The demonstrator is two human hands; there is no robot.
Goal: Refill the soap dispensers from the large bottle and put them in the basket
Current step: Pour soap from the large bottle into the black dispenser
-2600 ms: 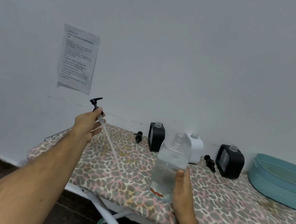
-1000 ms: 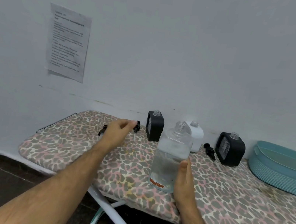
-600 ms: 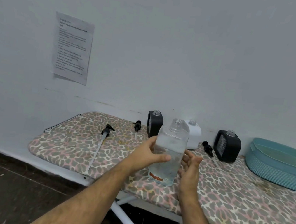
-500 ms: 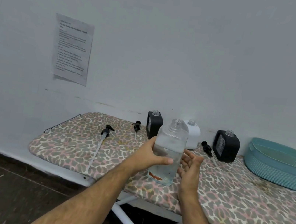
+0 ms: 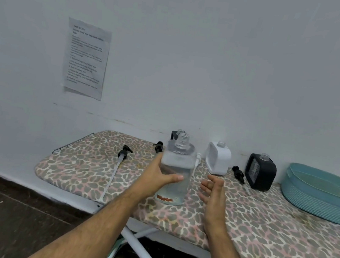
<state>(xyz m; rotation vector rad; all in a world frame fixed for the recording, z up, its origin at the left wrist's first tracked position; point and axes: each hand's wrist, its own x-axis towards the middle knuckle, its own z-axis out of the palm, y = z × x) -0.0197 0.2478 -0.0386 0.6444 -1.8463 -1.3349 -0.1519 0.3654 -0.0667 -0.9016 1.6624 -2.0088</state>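
From the head camera, the left hand (image 5: 158,177) grips the uncapped clear plastic large bottle (image 5: 176,170) at frame centre, while the right hand (image 5: 212,191), fingers relaxed and empty, hovers at its 3 o'clock. With a one-handed hold on a smooth open-necked bottle, tipping toward the white square dispenser (image 5: 218,158) at 1 o'clock could slop soap onto the leopard-print ironing board (image 5: 271,229).

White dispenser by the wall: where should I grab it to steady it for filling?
Probably grip the white dispenser around its boxy lower body, coming from the front with the right hand, which is open. It stands upright with its neck uncapped, so keep the fingers below the opening.
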